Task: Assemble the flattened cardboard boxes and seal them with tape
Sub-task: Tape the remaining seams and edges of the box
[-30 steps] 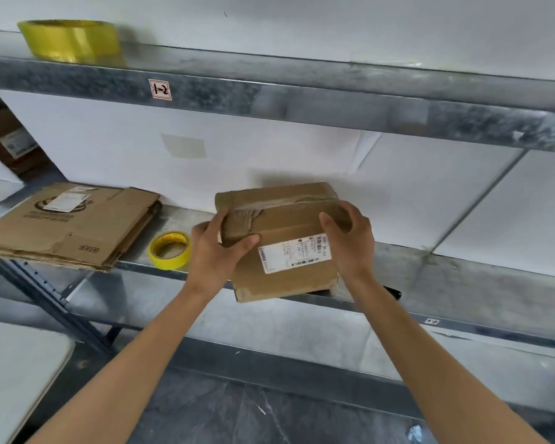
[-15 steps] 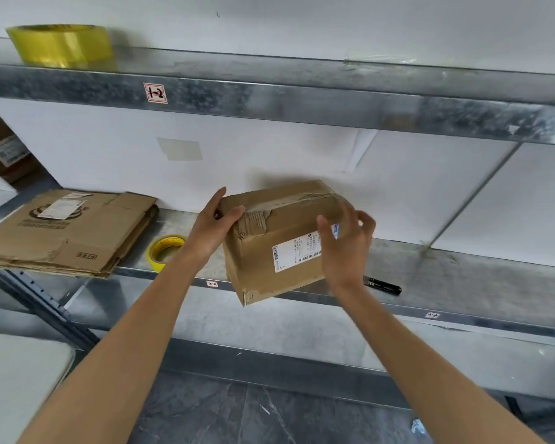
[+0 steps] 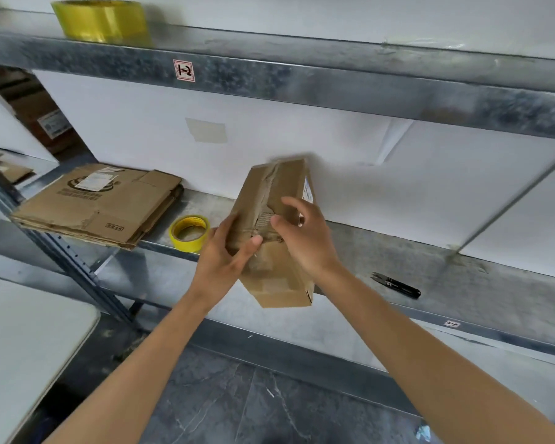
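Note:
A small assembled brown cardboard box [image 3: 281,280] with a taped seam is turned on end above the metal shelf's front edge. My left hand [image 3: 226,256] grips its left side, thumb across the seam. My right hand [image 3: 305,241] rests against the box's right side, fingers loosely curled over the tape. A small yellow tape roll [image 3: 189,232] lies on the shelf just left of the box. A stack of flattened cardboard boxes [image 3: 100,206] lies further left.
Black snips [image 3: 396,285] lie on the shelf [image 3: 462,283] to the right. A large yellow tape roll [image 3: 100,19] sits on the upper shelf. A white table corner [image 3: 23,341] is at lower left, dark floor below.
The box has been rotated from lying broadside to standing end-up, taped seam now facing me. Both hands shifted round it, the label moving to the far right face.

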